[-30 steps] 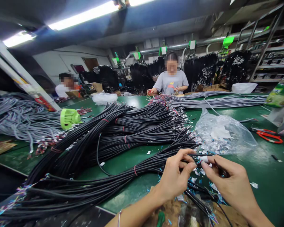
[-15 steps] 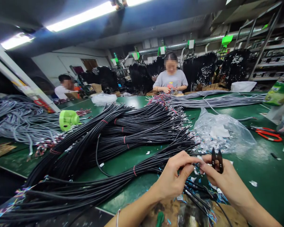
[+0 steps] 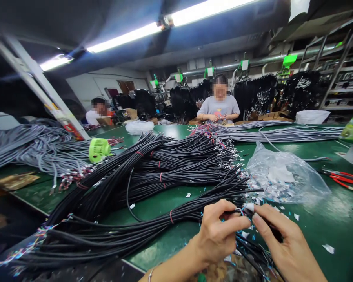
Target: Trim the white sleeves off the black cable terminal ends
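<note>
My left hand (image 3: 219, 227) is closed in a pinch on the end of a black cable, where thin blue, red and white wires (image 3: 240, 212) fan out. Close to its fingertips, my right hand (image 3: 285, 239) pinches a white wrapping piece (image 3: 248, 207) at the same wires. Dark snips (image 3: 275, 232) lie in the right palm, mostly hidden by the fingers. Beside the left hand runs a bundle of black cables (image 3: 129, 231), tied with a red band. Below both hands, more stripped cable ends (image 3: 253, 256) lie among blue and white scraps.
More tied black cables (image 3: 176, 164) cover the green table (image 3: 164, 243). A clear plastic bag (image 3: 308, 180) with scraps and red-handled pliers (image 3: 345, 179) are at right. Left stand a green fan (image 3: 99, 150) and grey cables (image 3: 32, 145). Across the table a person (image 3: 219, 103) handles wires.
The view has tilted up and turned left. The snips' blades, upright above my right hand before, are now tucked down in the palm. A white wrapping piece now shows between my fingertips.
</note>
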Tool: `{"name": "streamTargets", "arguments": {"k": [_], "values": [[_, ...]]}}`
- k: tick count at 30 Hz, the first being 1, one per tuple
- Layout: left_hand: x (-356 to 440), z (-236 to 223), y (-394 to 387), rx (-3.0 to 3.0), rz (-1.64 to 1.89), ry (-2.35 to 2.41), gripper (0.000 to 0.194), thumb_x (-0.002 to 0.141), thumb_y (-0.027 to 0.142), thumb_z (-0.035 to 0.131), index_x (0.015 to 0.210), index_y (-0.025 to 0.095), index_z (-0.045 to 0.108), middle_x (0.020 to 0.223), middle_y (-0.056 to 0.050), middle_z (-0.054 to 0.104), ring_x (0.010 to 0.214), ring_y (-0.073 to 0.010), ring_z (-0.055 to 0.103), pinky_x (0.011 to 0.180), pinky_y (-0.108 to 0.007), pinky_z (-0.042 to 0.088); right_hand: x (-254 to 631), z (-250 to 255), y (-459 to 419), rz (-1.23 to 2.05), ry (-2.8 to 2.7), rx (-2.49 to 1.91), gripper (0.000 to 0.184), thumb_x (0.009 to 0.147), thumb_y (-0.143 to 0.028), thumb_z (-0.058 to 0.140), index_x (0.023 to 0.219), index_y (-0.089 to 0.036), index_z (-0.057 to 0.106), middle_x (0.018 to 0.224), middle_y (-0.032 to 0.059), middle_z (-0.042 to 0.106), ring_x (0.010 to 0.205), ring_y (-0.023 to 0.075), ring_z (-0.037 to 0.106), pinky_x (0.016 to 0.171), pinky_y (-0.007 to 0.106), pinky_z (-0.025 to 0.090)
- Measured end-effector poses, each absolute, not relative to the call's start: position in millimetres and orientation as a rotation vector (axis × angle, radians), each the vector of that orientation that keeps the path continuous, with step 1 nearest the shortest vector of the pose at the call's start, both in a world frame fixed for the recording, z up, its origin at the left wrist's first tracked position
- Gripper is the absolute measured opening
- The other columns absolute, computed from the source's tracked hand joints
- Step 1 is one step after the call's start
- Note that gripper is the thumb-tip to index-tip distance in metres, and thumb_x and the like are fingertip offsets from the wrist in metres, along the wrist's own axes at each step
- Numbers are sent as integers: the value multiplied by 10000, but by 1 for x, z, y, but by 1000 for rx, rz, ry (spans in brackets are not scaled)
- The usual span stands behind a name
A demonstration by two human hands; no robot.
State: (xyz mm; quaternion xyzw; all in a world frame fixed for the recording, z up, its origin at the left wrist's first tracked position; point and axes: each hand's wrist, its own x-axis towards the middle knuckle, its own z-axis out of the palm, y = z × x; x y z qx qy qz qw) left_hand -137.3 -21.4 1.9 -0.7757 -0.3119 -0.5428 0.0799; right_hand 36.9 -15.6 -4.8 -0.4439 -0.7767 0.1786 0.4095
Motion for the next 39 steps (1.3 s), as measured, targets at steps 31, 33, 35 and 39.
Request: {"name": "streamTargets", "arguments": {"k": [31, 33, 35, 39], "values": [[-134, 4, -25, -2243, -1525, -1000, 310, 800, 65, 426, 762, 198, 704, 631, -27, 541, 549, -101, 488, 518, -217, 411, 34, -11, -14, 491, -1832, -1147, 305, 835, -404, 548, 963, -187, 720, 994, 93, 712, 885, 235, 681, 806, 344, 551], [-134, 4, -24, -2255, -1529, -985, 306, 794, 60, 432, 765, 194, 705, 630, -27, 539, 540, -100, 479, 511, -219, 402, 35, -11, -14, 470, -1846, -1153, 301, 832, -407, 552, 964, -195, 720, 995, 90, 712, 893, 240, 679, 812, 358, 548], [-135, 3, -24, -2270, -1526, -981, 303, 794, 61, 437, 773, 196, 708, 633, -27, 538, 536, -98, 474, 508, -220, 396, 35, -10, -14, 466, -1864, -1145, 298, 831, -407, 554, 961, -197, 721, 994, 87, 712, 892, 238, 679, 811, 354, 550], [-135, 3, -23, -2290, -1524, -993, 307, 796, 70, 434, 782, 200, 713, 634, -27, 534, 529, -97, 466, 494, -219, 384, 34, -8, -15, 453, -1855, -1131, 301, 834, -412, 548, 940, -192, 725, 976, 88, 717, 866, 230, 686, 785, 327, 563]]}}
